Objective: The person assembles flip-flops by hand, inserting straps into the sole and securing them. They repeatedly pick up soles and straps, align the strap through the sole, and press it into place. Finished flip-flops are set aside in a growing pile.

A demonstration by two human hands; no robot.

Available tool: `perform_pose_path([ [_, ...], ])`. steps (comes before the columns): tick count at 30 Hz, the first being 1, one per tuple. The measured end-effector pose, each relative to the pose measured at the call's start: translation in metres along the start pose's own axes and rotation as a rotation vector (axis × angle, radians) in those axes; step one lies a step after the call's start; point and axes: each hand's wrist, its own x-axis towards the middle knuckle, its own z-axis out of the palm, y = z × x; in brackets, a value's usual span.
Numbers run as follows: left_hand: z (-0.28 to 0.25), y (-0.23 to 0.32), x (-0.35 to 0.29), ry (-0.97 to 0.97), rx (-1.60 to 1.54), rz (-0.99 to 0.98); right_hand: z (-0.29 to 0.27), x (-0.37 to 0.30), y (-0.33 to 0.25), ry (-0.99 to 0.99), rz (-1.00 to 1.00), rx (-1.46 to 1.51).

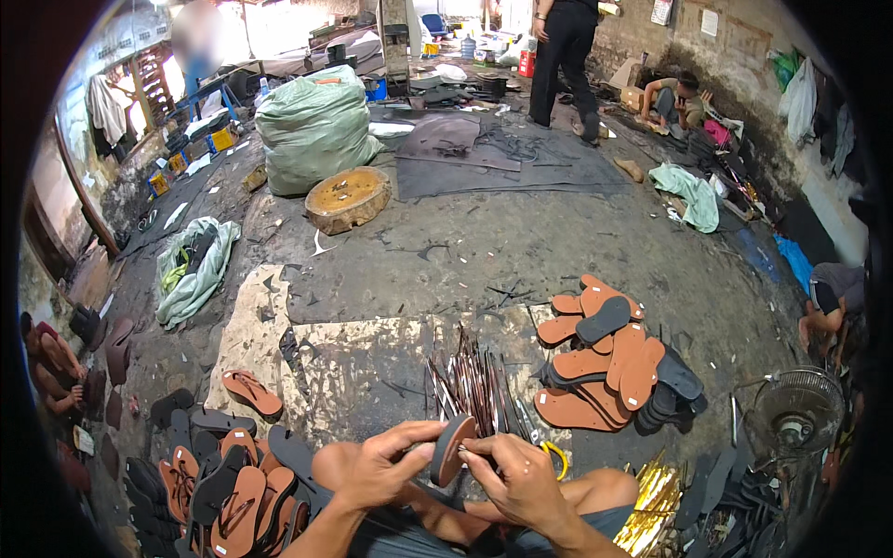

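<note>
Fingers (415, 433) clamping a brown-and-black sandal sole (451, 450)

Left hand (393, 461) is pinching the sole's rim; right hand (523, 476) is touching its brown face, fingertips bunched, grip unclear. Seemingly light and bendy, it is favouring an edge hold. Just beyond the sole, slender dark strips (473, 374) are crowding forward reach; yellow-handled scissors (559, 450), then loose soles (586, 407), are lying to its right, strapped sandals (238, 513) at its left.
</note>
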Motion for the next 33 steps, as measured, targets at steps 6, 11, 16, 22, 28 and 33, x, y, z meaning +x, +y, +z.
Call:
perform_pose_path([
  [6, 0.012, -0.041, -0.003, 0.447, 0.043, 0.053, -0.011, -0.004, -0.018, 0.194, -0.186, -0.073],
  [11, 0.040, -0.048, -0.007, 0.615, -0.127, 0.018, 0.039, -0.040, -0.001, -0.084, 0.770, 1.198],
  [16, 0.044, -0.029, -0.010, 0.697, 0.041, -0.053, 0.060, -0.049, 0.072, 0.196, 0.888, 1.272],
  [22, 0.019, 0.009, 0.002, 0.030, 0.389, 0.219, 0.040, -0.039, 0.059, -0.022, 0.741, 1.166],
  [28, 0.019, 0.029, 0.006, -0.307, 0.302, 0.390, 0.027, -0.039, 0.059, -0.021, 0.875, 1.217],
  [33, 0.011, 0.015, -0.003, -0.214, -0.180, 0.160, 0.011, -0.036, 0.066, -0.137, 0.763, 0.999],
])
